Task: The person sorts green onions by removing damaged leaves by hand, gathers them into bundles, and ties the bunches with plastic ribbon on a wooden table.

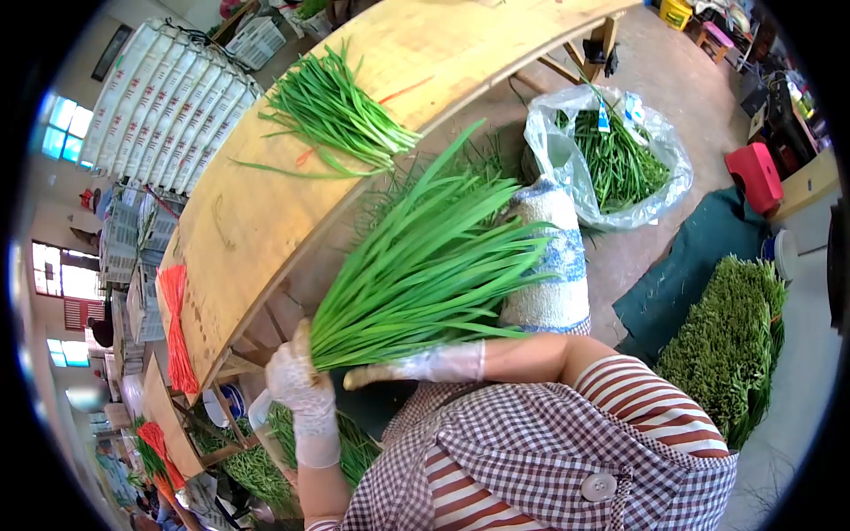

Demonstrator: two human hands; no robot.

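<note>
My left hand, in a whitish glove with yellow-stained fingers, is closed around the base end of a large bunch of Chinese chives. The long flat green leaves fan out up and to the right. Along the lower edge of the bunch lies my right hand, also gloved, with its fingers stretched out toward my left hand; leaves hide part of it. A smaller pile of chives rests on the wooden table, pale stems toward me.
Red ties hang over the table's near end. To the right stand a clear plastic bag of greens, a blue-and-white sack, a red stool and a stacked heap of greens. A dark green sheet covers some floor.
</note>
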